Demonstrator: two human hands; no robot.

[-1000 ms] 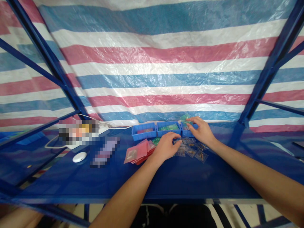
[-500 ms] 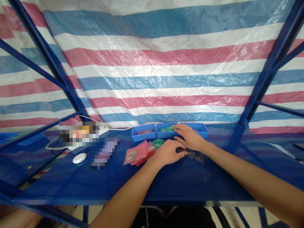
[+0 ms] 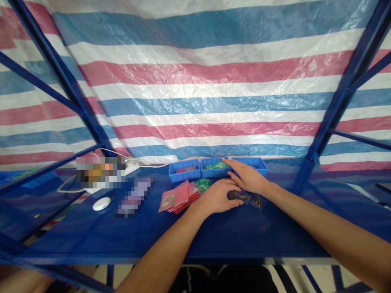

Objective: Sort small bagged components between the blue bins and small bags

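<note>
My left hand (image 3: pixel 220 197) is low over the blue table, thumb and fingers curled round the left end of a small clear plastic bag (image 3: pixel 245 197) with brass-coloured screw-like pieces inside. Another such bag (image 3: pixel 258 201) lies flat just to its right. My right hand (image 3: pixel 246 176) is open, fingers stretched left over the gap between the middle blue bin (image 3: pixel 210 173) and the right blue bin (image 3: pixel 259 165). Its fingertips partly cover both bins. Left of my left hand lie a stack of red bags (image 3: pixel 177 197) and a green bag (image 3: pixel 203 185).
A left blue bin (image 3: pixel 185 175) holds reddish bags. Farther left are a white round case (image 3: pixel 102 204), a blurred-out flat object (image 3: pixel 135 197) and a white power strip (image 3: pixel 113 182) with cables. Striped sheeting (image 3: pixel 207 93) hangs behind the table, between blue metal posts (image 3: pixel 339 97).
My right hand has shifted slightly and its fingers lie straighter. The small bag by my left thumb has settled flatter on the table, and the thumb reaches slightly farther right.
</note>
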